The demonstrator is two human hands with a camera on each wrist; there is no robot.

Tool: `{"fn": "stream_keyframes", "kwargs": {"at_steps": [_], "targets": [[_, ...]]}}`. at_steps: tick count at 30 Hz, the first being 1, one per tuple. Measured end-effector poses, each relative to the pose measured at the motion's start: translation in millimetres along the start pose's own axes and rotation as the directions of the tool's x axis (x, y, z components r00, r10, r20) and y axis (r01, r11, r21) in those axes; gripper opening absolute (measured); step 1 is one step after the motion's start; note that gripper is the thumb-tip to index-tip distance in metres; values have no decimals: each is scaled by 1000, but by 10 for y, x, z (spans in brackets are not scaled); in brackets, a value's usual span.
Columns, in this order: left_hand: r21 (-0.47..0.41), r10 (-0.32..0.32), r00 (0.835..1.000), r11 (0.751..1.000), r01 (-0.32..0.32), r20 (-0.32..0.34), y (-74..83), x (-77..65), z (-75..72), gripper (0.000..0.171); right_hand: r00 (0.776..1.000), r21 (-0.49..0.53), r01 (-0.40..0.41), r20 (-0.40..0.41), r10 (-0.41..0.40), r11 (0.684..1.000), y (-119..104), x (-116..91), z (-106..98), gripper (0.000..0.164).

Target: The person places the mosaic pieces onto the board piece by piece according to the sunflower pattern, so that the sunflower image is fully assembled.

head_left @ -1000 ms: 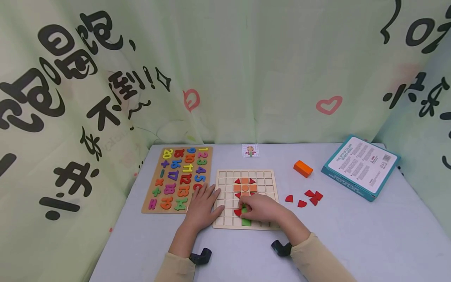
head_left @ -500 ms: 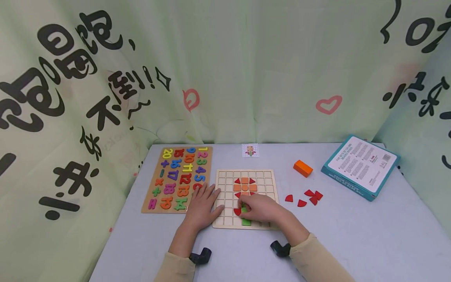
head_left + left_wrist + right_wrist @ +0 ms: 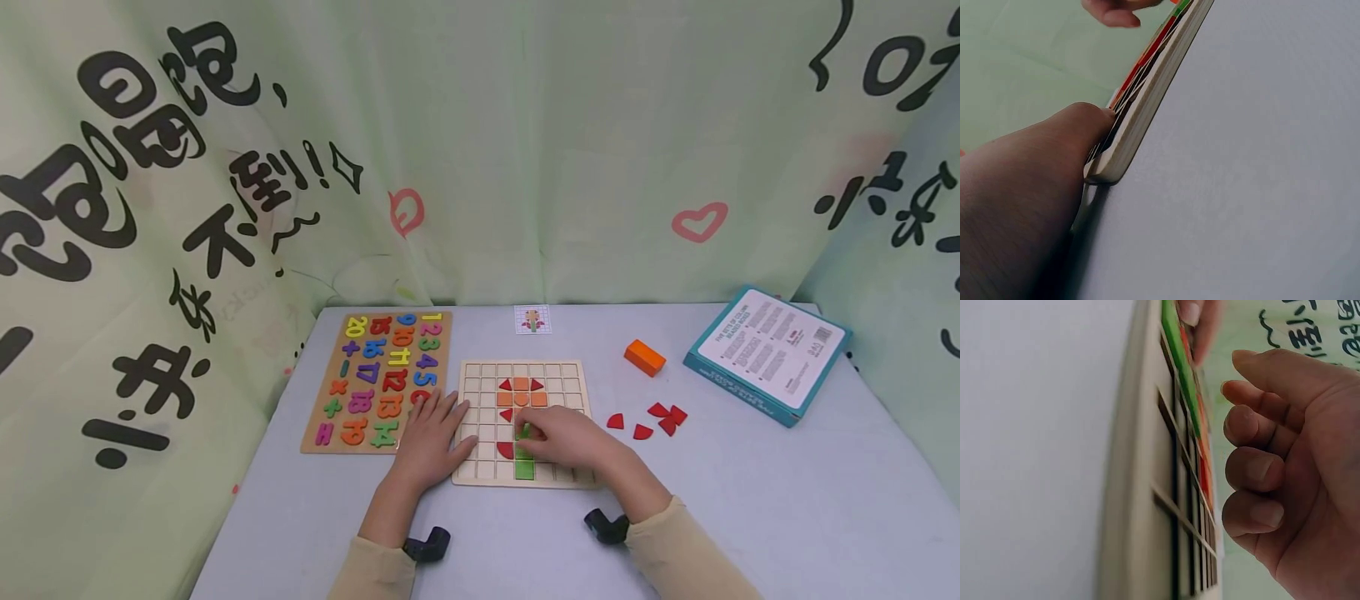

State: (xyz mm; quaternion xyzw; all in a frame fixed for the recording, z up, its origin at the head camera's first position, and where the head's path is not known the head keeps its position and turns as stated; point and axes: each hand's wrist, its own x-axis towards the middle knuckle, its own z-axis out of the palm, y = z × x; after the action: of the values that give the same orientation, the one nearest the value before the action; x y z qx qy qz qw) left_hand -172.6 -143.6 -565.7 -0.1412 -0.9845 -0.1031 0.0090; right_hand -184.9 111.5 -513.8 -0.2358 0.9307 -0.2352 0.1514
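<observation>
- Pale wood grid board (image 3: 566, 381), one, flat on the white-covered counter (image 3: 690, 525), central, before the person.
- Orange pieces (image 3: 505, 400), seated near its upper middle: squares and a circle, with red triangles (image 3: 506, 385) at their corners.
- Green pieces (image 3: 524, 472), in a column below, partly hidden by fingers; a red rounded piece (image 3: 506, 451) sits just beside, on the left.
- Left hand (image 3: 431, 437): fingers spread, laid over the board's left edge, thumb on its rim; presumably steadying it.
- Right hand (image 3: 566, 439): above the green column, fingers loosely curled, nothing visible between the fingertips; the pose suggests placing or adjusting small pieces.
- Loose red pieces (image 3: 642, 432), five, right of the board, three touching; probably laid there for easy reach.
- Orange block (image 3: 645, 358), behind them; stack or solid, cannot tell.
- Pattern card (image 3: 532, 320), beyond the board at the far edge, apparently positioned for glancing at; its small coloured figure sits on a printed grid.
- Number board (image 3: 312, 447), left, partly under the left hand; coloured numerals include 20, 17, 12 and 5, plus arithmetic signs.
- Teal box (image 3: 782, 410), far right, seemingly set aside; white panel with columns of print and a barcode, brand too small to read.
- Green curtain (image 3: 480, 167), behind: large black characters, one apparently 不, and pink hearts.
</observation>
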Motion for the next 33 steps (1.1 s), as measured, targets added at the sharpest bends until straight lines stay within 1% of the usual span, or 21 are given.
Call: {"fn": "stream_keyframes", "kwargs": {"at_steps": [3, 9, 11, 14, 18, 23, 26, 33], "targets": [[-1, 1, 1000, 1000, -1, -2, 2, 2, 2, 66, 1000, 33, -16, -25, 17, 999, 97, -68, -121, 13], [-6, -4, 1000, 1000, 4, 1, 7, 2, 15, 67, 991, 114, -120, -44, 126, 986, 372, -237, -354, 14], [-6, -7, 1000, 1000, 7, 3, 9, 2, 13, 67, 987, 116, -142, -60, 150, 983, 491, -294, -407, 15], [-8, -12, 1000, 1000, 12, 4, 16, 1, 1, 67, 984, 111, -150, -80, 160, 982, 672, -379, -468, 17], [-16, -18, 1000, 1000, 19, 6, 23, -1, -10, 67, 980, 83, -162, -99, 170, 983, 892, -472, -497, 22], [-20, -19, 1000, 1000, 20, 9, 23, -2, -13, 67, 978, 69, -182, -87, 188, 981, 1056, -558, -501, 27], [-18, -19, 1000, 1000, 19, 8, 22, -7, -18, 67, 977, 73, -195, -78, 200, 978, 1102, -583, -499, 28], [-26, -16, 1000, 1000, 16, 4, 28, -14, -33, 67, 978, 60, -187, -81, 191, 981, 1143, -584, -481, 22]]}}
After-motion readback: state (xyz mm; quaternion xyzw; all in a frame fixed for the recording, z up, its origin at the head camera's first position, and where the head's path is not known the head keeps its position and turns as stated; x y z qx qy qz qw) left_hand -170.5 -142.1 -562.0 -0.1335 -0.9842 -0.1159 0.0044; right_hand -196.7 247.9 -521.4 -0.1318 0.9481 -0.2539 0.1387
